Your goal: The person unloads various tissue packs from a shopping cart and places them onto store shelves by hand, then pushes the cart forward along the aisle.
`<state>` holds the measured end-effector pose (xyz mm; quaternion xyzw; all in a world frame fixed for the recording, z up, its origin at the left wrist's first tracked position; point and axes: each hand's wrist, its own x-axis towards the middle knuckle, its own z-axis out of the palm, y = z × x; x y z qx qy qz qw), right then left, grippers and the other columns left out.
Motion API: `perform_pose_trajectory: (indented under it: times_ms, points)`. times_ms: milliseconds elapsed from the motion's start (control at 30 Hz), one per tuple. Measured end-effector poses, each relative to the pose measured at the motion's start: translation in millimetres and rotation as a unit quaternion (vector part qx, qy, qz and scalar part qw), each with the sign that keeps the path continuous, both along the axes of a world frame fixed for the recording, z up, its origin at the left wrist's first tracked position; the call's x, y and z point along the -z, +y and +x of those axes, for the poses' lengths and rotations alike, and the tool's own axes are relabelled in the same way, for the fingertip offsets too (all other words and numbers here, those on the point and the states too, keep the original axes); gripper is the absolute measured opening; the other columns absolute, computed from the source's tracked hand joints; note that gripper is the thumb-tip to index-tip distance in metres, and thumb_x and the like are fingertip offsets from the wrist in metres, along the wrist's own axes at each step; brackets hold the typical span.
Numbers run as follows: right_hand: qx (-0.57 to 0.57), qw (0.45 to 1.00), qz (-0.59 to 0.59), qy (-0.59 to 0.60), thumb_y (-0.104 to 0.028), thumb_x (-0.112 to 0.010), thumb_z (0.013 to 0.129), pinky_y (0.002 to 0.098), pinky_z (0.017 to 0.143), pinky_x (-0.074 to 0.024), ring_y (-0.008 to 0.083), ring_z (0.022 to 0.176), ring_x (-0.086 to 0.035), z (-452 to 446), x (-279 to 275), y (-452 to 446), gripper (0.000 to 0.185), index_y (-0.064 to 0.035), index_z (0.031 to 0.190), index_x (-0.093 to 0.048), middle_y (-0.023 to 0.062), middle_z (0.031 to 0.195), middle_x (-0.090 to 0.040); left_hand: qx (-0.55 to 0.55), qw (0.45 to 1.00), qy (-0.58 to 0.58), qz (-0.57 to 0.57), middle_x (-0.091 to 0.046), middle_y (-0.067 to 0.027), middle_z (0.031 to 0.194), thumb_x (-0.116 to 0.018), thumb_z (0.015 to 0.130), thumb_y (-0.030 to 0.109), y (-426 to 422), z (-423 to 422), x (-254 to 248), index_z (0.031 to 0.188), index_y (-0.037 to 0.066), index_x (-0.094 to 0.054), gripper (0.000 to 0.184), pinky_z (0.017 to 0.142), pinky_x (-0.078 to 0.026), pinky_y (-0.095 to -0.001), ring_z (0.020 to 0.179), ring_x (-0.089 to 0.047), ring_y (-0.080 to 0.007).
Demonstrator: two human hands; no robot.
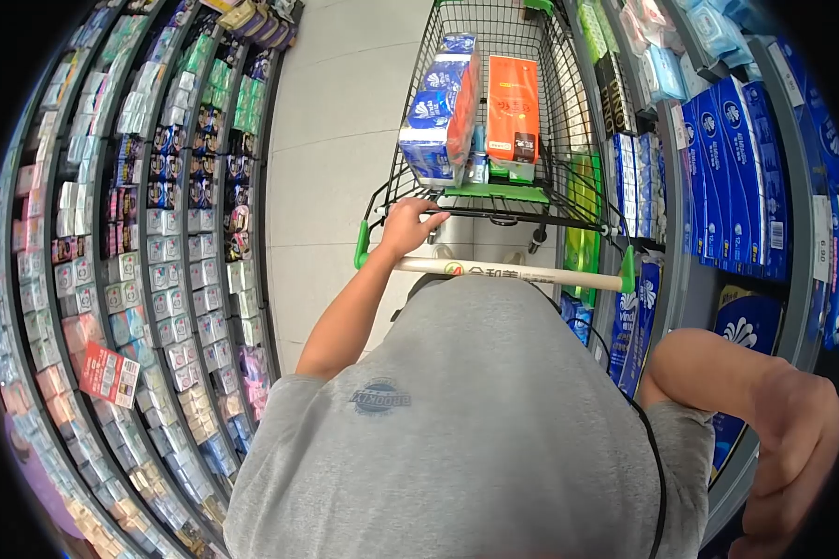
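Observation:
My left hand (412, 227) is closed over the black rear rim of a shopping cart (494, 191), just above its pale push bar (513, 272). In the cart, a plastic-wrapped blue multipack (431, 110) that looks like tissues stands on the left. Beside it is an orange pack (513, 107), with smaller green and blue packs partly hidden beneath. Out to the right, my right hand (792, 438) is lowered by the shelving, its fingers curled and somewhat blurred. Whatever it may hold is hidden.
Shelves with many small packs (163, 224) line the left side, where a red and white sign (110, 374) sticks out. Large blue tissue packs (732, 172) fill the right shelves, near a price tag (820, 238). A tiled floor (336, 102) runs between. A black cable (657, 456) hangs over my shirt.

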<state>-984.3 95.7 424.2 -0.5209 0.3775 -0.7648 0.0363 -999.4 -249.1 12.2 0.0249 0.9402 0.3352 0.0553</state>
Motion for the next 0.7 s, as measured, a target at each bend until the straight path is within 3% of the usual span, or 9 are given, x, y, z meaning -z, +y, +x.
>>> perform_pose_trajectory:
  times_ms: [533,700]
  points:
    - [-0.071,0.991,0.093,-0.06,-0.006,-0.055,0.085,0.0275,0.041,-0.0207,0.0121,0.04,-0.039,-6.0,-5.3,2.4,0.028,-0.0129,0.108,-0.069,0.007,0.06,-0.053,-0.006,0.999,-0.038,0.011,-0.07,-0.0148,0.097,-0.069,0.083,0.045,0.4,-1.2,-0.3,0.096,0.005,-0.074,0.042,0.089,-0.045,-0.0422,0.098,-0.062,-0.0318]
    - [-0.112,0.99,0.036,-0.084,-0.007,-0.054,0.086,0.0257,0.04,-0.0241,0.0128,0.047,-0.047,-8.6,2.9,-5.0,0.026,-0.0096,0.107,-0.07,0.0083,0.062,-0.057,-0.005,0.999,-0.045,0.013,-0.07,-0.0146,0.097,-0.07,0.083,0.045,1.1,-1.8,-1.9,0.096,0.005,-0.074,0.042,0.089,-0.045,-0.0422,0.098,-0.062,-0.0316]
